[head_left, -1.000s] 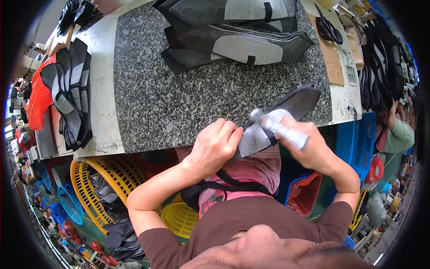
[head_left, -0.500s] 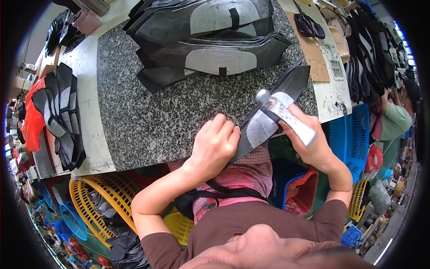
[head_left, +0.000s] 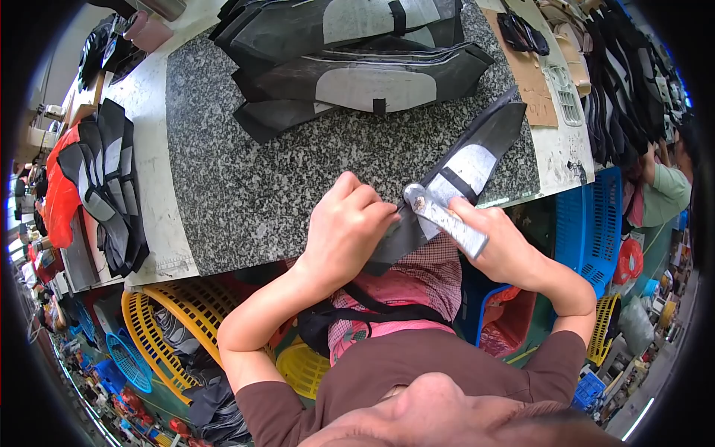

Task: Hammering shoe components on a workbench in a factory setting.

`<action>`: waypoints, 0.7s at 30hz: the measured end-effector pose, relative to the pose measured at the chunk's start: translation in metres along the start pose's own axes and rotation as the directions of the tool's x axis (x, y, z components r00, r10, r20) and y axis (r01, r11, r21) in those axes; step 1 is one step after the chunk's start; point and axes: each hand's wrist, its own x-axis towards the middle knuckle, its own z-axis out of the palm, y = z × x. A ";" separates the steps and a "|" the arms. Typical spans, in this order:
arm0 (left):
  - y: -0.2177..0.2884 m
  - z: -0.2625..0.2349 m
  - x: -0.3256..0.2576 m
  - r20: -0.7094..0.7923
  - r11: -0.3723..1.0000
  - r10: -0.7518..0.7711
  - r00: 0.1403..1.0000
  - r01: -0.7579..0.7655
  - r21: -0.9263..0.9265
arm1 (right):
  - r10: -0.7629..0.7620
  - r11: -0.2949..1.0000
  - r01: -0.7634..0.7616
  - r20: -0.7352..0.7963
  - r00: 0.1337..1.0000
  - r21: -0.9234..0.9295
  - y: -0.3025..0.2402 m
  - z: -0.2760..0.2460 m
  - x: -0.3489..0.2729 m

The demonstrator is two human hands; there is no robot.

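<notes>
A long black leather-like piece (head_left: pixel 500 138) with a pale grey patch and a short black strip lies slantwise over the front right of the speckled stone slab (head_left: pixel 261 186), its near end reaching past the slab's edge. My left hand (head_left: pixel 344 231) is closed, pinching the piece's left edge between thumb and fingers. My right hand (head_left: pixel 505 242) is wrapped round a metal hammer (head_left: pixel 454 226). The hammer's rounded head rests on or just above the piece's edge, close to my left fingertips. Whether it touches cannot be made out.
Stacked black pieces with grey patches (head_left: pixel 372 88) lie at the slab's far side. More pieces (head_left: pixel 112 186) sit at the left beside a red bag (head_left: pixel 63 194). Yellow baskets (head_left: pixel 153 339) and a blue basket (head_left: pixel 599 231) stand below the table. Another person (head_left: pixel 666 190) is at far right.
The hammer has moved left and toward me, from the grey patch to the piece's edge near my left fingers. My left hand still holds that edge. The whole view has shifted slightly.
</notes>
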 end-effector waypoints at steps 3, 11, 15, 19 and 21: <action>-0.001 0.000 -0.011 0.000 0.999 -0.017 1.000 0.017 -0.035 | 0.024 0.995 -0.023 -0.006 1.000 0.100 -0.010 -0.012 0.007; -0.008 -0.008 -0.024 0.015 0.989 -0.069 0.998 0.070 -0.131 | -0.018 1.000 0.018 0.083 0.996 -0.002 -0.006 0.009 0.000; -0.003 -0.010 -0.030 0.055 0.993 0.055 0.997 -0.061 0.104 | -0.023 0.998 0.021 0.039 0.999 0.057 -0.009 -0.001 0.008; -0.004 -0.011 -0.031 0.028 0.986 0.103 0.994 -0.106 0.126 | -0.087 0.995 0.086 0.030 0.996 0.046 -0.013 0.011 0.002; -0.009 -0.011 -0.037 0.000 1.000 0.027 1.000 -0.027 0.012 | -0.027 0.998 0.034 0.139 0.990 -0.052 -0.016 0.014 0.002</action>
